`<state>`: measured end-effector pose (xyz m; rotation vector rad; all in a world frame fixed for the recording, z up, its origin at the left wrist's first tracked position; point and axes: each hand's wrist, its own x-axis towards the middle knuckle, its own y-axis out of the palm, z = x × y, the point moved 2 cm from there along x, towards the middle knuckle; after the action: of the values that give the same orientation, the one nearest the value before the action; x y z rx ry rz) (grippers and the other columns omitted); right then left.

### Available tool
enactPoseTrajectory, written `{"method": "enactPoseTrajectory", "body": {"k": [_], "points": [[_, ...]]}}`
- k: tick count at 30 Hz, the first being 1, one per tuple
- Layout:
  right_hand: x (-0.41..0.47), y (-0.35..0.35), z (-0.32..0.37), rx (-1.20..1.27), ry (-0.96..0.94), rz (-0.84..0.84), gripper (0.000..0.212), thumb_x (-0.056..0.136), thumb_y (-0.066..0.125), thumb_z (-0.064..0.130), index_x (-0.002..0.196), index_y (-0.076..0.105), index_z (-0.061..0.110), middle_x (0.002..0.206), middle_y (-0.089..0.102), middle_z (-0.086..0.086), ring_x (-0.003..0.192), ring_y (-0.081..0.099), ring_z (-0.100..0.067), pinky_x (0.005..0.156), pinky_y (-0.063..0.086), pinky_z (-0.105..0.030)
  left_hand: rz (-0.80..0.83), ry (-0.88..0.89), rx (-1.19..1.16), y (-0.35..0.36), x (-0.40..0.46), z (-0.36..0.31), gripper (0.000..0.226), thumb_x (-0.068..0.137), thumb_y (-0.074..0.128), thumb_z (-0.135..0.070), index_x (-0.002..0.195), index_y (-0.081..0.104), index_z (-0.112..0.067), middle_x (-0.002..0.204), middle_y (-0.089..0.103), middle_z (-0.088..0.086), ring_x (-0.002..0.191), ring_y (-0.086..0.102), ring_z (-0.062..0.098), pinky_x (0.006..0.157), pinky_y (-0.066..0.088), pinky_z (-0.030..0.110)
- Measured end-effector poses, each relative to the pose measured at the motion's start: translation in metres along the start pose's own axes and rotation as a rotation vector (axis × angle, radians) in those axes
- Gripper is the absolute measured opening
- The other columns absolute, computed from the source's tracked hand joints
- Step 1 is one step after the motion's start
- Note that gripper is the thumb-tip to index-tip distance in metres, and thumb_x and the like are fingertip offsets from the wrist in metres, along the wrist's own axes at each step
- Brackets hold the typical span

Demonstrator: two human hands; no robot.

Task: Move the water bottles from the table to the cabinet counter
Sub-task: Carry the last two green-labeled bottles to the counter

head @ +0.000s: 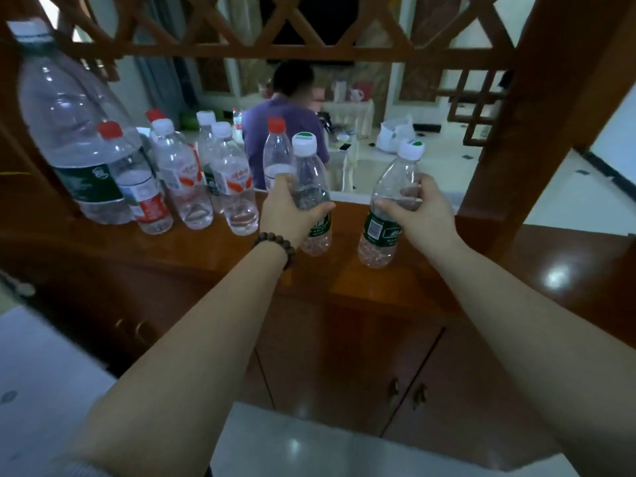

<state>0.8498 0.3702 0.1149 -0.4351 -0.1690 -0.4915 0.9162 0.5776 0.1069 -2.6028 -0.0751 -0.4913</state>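
Observation:
My left hand [287,215] grips a clear green-labelled water bottle [309,177] with a white cap, its base on the wooden cabinet counter [206,249]. My right hand [418,210] grips a second green-labelled bottle [395,187], tilted a little to the right, its base at the counter top. Several more bottles with red or white caps [184,180] stand in a cluster on the counter's left. A large clear bottle [72,132] towers at the far left. One red-capped bottle [277,149] stands just behind my left hand.
A carved wooden lattice [309,25] spans above the counter, and a thick wooden post [537,108] rises at the right. Cabinet doors [395,373] sit below. Beyond the opening a person in a purple shirt [275,122] sits at a cluttered table.

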Motion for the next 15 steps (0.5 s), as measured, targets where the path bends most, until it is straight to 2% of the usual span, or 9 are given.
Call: {"method": "enactPoseTrajectory", "body": {"k": [4, 10, 13, 15], "points": [[0.027, 0.019, -0.001, -0.094, 0.010, -0.039, 0.076, 0.074, 0.077, 0.039, 0.138, 0.040, 0.019, 0.118, 0.054, 0.002, 0.107, 0.055, -0.015, 0.089, 0.048, -0.032, 0.111, 0.033, -0.023, 0.016, 0.035, 0.008, 0.065, 0.069, 0.082, -0.038, 0.118, 0.046, -0.015, 0.108, 0.057, -0.004, 0.095, 0.054, 0.010, 0.084, 0.046, 0.025], [0.049, 0.030, -0.004, -0.140, 0.046, -0.059, 0.079, 0.075, 0.077, 0.036, 0.140, 0.036, 0.017, 0.127, 0.053, -0.004, 0.115, 0.054, -0.021, 0.096, 0.048, -0.039, 0.185, 0.050, -0.037, 0.035, 0.066, 0.018, 0.071, 0.064, 0.083, -0.045, 0.117, 0.047, -0.015, 0.113, 0.058, 0.003, 0.103, 0.058, 0.021, 0.089, 0.051, 0.042], [0.053, 0.033, -0.007, -0.140, 0.055, -0.070, 0.079, 0.075, 0.077, 0.036, 0.140, 0.036, 0.018, 0.128, 0.053, -0.005, 0.116, 0.054, -0.021, 0.097, 0.048, -0.039, 0.214, 0.037, -0.045, 0.042, 0.068, 0.021, 0.080, 0.063, 0.083, -0.046, 0.126, 0.045, -0.016, 0.117, 0.058, 0.002, 0.105, 0.058, 0.021, 0.090, 0.051, 0.042], [0.055, 0.034, -0.009, -0.149, 0.060, -0.074, 0.080, 0.074, 0.077, 0.037, 0.140, 0.036, 0.018, 0.129, 0.053, -0.005, 0.117, 0.053, -0.020, 0.097, 0.048, -0.039, 0.221, 0.019, -0.056, 0.044, 0.068, 0.023, 0.078, 0.063, 0.083, -0.046, 0.125, 0.045, -0.018, 0.113, 0.057, -0.002, 0.103, 0.058, 0.020, 0.089, 0.052, 0.041]]}}
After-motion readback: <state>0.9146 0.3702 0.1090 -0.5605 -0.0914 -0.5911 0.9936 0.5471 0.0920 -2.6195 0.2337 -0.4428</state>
